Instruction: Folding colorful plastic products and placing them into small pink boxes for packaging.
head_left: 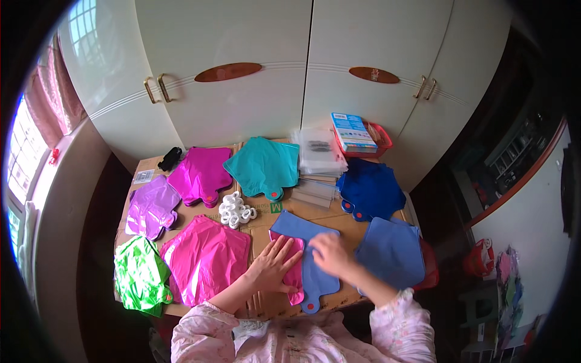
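Note:
My left hand [272, 266] lies flat with fingers spread on a folded pink foil balloon [295, 266], pressing it down. Beneath and beside that is a flat blue foil balloon [311, 224], its rounded tab with a red dot pointing toward me. Over the blue balloon's right part hovers my right hand [331, 255], fingers curled together; whatever may be in them is hidden. A stack of matching blue balloons [390, 251] lies just right of it. Left of my left hand spreads a pile of shiny pink balloons [203, 260].
Around the cardboard top [260, 227] lie green [139, 272], lilac [151, 206], magenta [200, 172], teal [263, 166] and dark blue [372, 190] balloon piles. White ribbon rolls [235, 210], clear bags [315, 154] and a red basket [381, 139] sit among them. A cabinet [242, 115] stands behind.

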Demonstrator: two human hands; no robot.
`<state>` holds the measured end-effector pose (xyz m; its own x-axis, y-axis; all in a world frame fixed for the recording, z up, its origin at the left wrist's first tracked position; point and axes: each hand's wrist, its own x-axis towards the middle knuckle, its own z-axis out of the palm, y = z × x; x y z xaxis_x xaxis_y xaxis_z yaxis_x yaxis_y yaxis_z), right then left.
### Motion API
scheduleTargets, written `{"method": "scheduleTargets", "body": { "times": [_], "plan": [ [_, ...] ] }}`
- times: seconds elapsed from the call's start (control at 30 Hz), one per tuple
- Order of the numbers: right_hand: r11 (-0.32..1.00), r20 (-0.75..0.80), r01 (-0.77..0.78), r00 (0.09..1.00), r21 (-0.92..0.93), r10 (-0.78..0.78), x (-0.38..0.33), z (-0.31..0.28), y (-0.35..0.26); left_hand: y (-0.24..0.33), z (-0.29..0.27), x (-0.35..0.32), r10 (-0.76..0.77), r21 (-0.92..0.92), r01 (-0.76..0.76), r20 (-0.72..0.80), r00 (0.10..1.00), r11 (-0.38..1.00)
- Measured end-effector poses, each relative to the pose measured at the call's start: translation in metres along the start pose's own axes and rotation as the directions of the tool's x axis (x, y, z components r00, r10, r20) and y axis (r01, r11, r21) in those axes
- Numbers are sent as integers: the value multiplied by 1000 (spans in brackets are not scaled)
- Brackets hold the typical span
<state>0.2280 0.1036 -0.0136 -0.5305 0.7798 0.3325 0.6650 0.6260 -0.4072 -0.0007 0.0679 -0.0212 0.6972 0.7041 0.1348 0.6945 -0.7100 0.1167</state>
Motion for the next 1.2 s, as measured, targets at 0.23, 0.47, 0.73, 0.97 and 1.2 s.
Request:
{"method": "scheduleTargets", "body": {
  "times": [0.23,0.47,0.73,0.97,1.2],
  "plan": [
    [907,396,-421,827,-33,399,64,3,49,3,-6,1,-19,82,13,67,998,997],
    [855,566,-489,760,173,320,77,-7,48,2,-10,3,-53,83,44,106,993,996],
    [832,506,-545,749,106,427,48,-1,68,1,-5,3,-51,56,49,35,998,997],
    [810,148,-582,797,-69,586,2,-1,22,-1,-5,5,-72,62,71,7,997,996],
    [949,-98,-297,953,-103,287,-33,14,-22,-1,-3,5,-76,53,76,3,997,996]
  ]
}}
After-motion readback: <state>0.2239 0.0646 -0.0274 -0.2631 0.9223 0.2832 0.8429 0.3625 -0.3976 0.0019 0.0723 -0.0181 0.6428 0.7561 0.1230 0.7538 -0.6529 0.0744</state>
